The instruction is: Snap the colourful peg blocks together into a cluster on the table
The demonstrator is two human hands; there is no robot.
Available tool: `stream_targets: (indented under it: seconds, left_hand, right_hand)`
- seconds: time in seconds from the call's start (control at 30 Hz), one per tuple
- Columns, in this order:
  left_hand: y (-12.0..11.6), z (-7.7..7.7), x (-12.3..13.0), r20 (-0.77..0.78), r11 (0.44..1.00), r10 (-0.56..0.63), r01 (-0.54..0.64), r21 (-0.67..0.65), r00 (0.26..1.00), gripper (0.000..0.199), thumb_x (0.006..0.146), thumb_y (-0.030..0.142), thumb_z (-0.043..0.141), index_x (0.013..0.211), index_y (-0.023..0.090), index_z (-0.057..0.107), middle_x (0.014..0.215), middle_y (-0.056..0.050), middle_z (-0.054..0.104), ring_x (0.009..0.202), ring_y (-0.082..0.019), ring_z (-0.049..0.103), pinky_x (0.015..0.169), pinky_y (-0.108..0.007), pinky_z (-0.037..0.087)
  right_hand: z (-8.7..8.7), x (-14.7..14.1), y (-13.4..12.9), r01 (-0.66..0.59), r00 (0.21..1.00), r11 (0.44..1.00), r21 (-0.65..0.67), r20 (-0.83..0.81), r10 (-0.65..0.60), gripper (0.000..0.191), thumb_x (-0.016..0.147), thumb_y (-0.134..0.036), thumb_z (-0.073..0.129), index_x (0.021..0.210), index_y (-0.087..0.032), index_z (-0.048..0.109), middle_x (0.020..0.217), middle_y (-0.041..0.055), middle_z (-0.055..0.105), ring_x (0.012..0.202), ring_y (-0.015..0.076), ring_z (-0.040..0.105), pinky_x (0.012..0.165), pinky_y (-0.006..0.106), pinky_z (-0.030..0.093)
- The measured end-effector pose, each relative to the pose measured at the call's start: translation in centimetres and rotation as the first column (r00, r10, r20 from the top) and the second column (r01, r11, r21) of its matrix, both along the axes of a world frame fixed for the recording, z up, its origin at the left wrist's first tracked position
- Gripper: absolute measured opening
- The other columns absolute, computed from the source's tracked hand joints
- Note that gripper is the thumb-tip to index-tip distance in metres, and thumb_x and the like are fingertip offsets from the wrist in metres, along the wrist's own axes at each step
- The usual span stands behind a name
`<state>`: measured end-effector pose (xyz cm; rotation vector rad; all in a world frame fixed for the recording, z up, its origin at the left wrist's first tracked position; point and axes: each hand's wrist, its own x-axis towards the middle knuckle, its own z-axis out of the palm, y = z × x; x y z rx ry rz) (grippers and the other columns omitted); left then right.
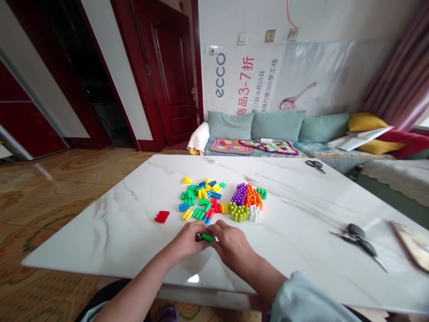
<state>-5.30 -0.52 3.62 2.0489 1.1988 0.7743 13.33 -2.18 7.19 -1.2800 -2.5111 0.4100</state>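
Note:
My left hand point(186, 241) and my right hand point(233, 247) meet over the near part of the table. Between their fingers is a green plastic toy block point(208, 237), gripped from both sides. A dark red piece point(198, 238) shows at my left fingers, mostly hidden. Just beyond my hands lies a loose heap of green, yellow, blue and red toy blocks point(198, 213), each made of joined rounded pegs. To its right stand tight groups of purple blocks point(240, 194), orange blocks point(253, 197), olive-green blocks point(239, 212) and white blocks point(254, 213).
Red blocks point(162, 217) lie apart on the left of the white marbled table point(130, 214). Black-handled scissors point(360, 240) lie at the right, with another pair of scissors point(315, 166) near the far edge. A flat board-like object point(410, 243) rests at the right edge. Beyond stands a sofa point(278, 129).

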Motion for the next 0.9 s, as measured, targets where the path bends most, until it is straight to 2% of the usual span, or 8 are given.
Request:
stream_targets:
  seconds: [0.17, 0.3, 0.4, 0.47, 0.57, 0.7, 0.8, 0.9]
  left_hand:
    - [0.1, -2.5, 3.0, 0.172, 0.986, 0.165, -0.157, -0.057, 0.971, 0.015, 0.066, 0.016, 0.066, 0.078, 0.018, 0.058, 0.072, 0.0, 0.062, 0.064, -0.014, 0.06, 0.056, -0.023, 0.048]
    - [-0.4, -3.7, 3.9, 0.238, 0.983, 0.181, -0.186, -0.002, 0.954, 0.024, 0.071, 0.014, 0.063, 0.093, 0.02, 0.054, 0.086, -0.002, 0.065, 0.075, -0.016, 0.064, 0.067, -0.027, 0.053]
    - [-1.2, -3.9, 3.8, 0.117, 0.97, 0.147, -0.167, 0.179, 0.982, 0.039, 0.078, 0.017, 0.061, 0.116, 0.023, 0.052, 0.111, -0.006, 0.062, 0.104, -0.021, 0.06, 0.092, -0.037, 0.049]
    - [-1.6, -3.8, 3.7, -0.014, 0.956, 0.139, -0.131, 0.264, 0.99, 0.042, 0.079, 0.021, 0.062, 0.12, 0.024, 0.052, 0.122, -0.008, 0.057, 0.116, -0.024, 0.052, 0.101, -0.041, 0.043]
    - [-1.9, -3.8, 3.9, -0.195, 0.946, 0.174, -0.109, 0.306, 0.965, 0.037, 0.08, 0.026, 0.062, 0.116, 0.026, 0.057, 0.13, -0.007, 0.052, 0.121, -0.027, 0.047, 0.102, -0.045, 0.041]
    - [-2.1, -3.7, 4.5, -0.335, 0.937, 0.229, -0.114, 0.329, 0.914, 0.042, 0.084, 0.029, 0.056, 0.125, 0.03, 0.052, 0.137, -0.005, 0.047, 0.126, -0.027, 0.043, 0.102, -0.048, 0.039]
    - [-2.2, -3.7, 4.7, -0.361, 0.934, 0.247, -0.122, 0.335, 0.899, 0.043, 0.085, 0.029, 0.054, 0.127, 0.03, 0.05, 0.138, -0.004, 0.046, 0.127, -0.026, 0.041, 0.103, -0.046, 0.039]
    - [-2.2, -3.7, 4.7, -0.374, 0.932, 0.26, -0.13, 0.339, 0.89, 0.043, 0.085, 0.029, 0.054, 0.128, 0.03, 0.049, 0.139, -0.004, 0.046, 0.127, -0.026, 0.041, 0.104, -0.046, 0.038]
  right_hand:
    - [-0.1, 0.4, 0.5, 0.094, 0.994, 0.995, -0.036, 0.056, -0.092, 0.025, 0.082, -0.019, 0.052, 0.106, -0.019, 0.058, 0.101, 0.0063, 0.064, 0.09, 0.0181, 0.061, 0.07, 0.024, 0.04]
    - [0.1, 1.3, 0.3, 0.095, 0.993, 0.995, -0.027, 0.076, -0.093, 0.028, 0.08, -0.015, 0.05, 0.106, -0.018, 0.058, 0.101, 0.0067, 0.064, 0.088, 0.0176, 0.062, 0.069, 0.024, 0.04]
    - [0.3, 3.5, 0.7, 0.102, 0.995, 0.994, 0.032, 0.019, -0.102, 0.032, 0.08, -0.014, 0.047, 0.11, -0.019, 0.058, 0.102, 0.0067, 0.064, 0.087, 0.0168, 0.062, 0.07, 0.023, 0.041]
    - [0.2, 5.9, 1.7, 0.196, 0.98, 0.978, 0.067, -0.055, -0.193, 0.031, 0.08, -0.013, 0.046, 0.108, -0.019, 0.059, 0.1, 0.0067, 0.064, 0.085, 0.0158, 0.061, 0.07, 0.023, 0.041]
    - [-0.6, 10.3, 3.9, 0.361, 0.926, 0.93, 0.077, -0.147, -0.347, 0.024, 0.078, -0.014, 0.048, 0.099, -0.018, 0.061, 0.093, 0.0052, 0.064, 0.074, 0.0137, 0.06, 0.068, 0.023, 0.041]
    - [-3.2, 14.9, 7.2, 0.568, 0.81, 0.817, 0.094, -0.238, -0.536, 0.02, 0.076, -0.016, 0.049, 0.092, -0.019, 0.061, 0.09, 0.0041, 0.066, 0.072, 0.0148, 0.061, 0.065, 0.025, 0.041]
    - [-5.5, 16.6, 9.2, 0.68, 0.707, 0.732, 0.04, -0.297, -0.641, 0.019, 0.076, -0.021, 0.049, 0.089, -0.018, 0.062, 0.084, 0.0052, 0.068, 0.071, 0.0174, 0.061, 0.064, 0.026, 0.042]
    - [-7.1, 17.1, 10.7, 0.698, 0.673, 0.716, 0.018, -0.36, -0.646, 0.021, 0.075, -0.025, 0.049, 0.088, -0.017, 0.063, 0.082, 0.0071, 0.069, 0.071, 0.0189, 0.062, 0.064, 0.028, 0.043]
